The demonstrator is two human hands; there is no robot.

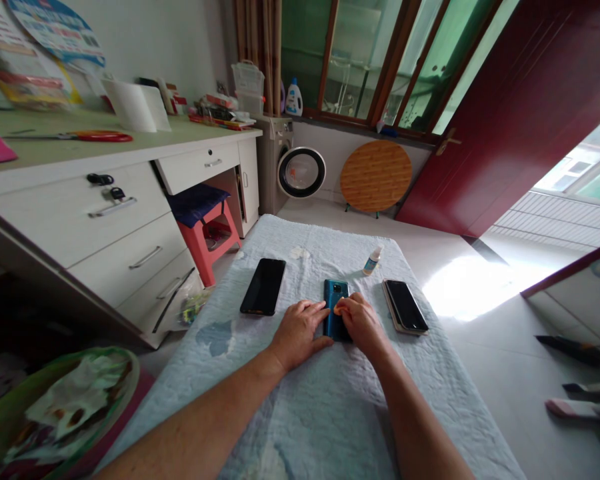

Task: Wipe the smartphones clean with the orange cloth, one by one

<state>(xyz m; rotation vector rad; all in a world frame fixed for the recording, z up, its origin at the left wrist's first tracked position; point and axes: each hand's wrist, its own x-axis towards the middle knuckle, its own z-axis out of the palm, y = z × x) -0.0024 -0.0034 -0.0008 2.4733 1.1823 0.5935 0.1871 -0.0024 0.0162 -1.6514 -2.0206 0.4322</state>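
A teal phone [336, 289] lies back up on the pale blue cloth [330, 413], its camera module at the far end. My left hand [300, 331] rests flat at its left edge, fingers extended and touching it. On the phone's back, my right hand [363, 321] presses a small orange piece [339, 307], mostly hidden under the closed fingers. To the left lies a larger black phone [264, 287]. Another dark phone [406, 305] sits on a light-coloured case or box at the right. Behind the teal phone stands a small spray bottle [372, 261] with a clear cap.
On the left is a white desk [125, 220] with scissors [100, 136] and a paper roll [135, 107]. A red stool [207, 233] stands beneath it. A waste basket [135, 380] is at the lower left. Farther back are a washing machine [273, 160] and a round wooden tabletop [376, 175].
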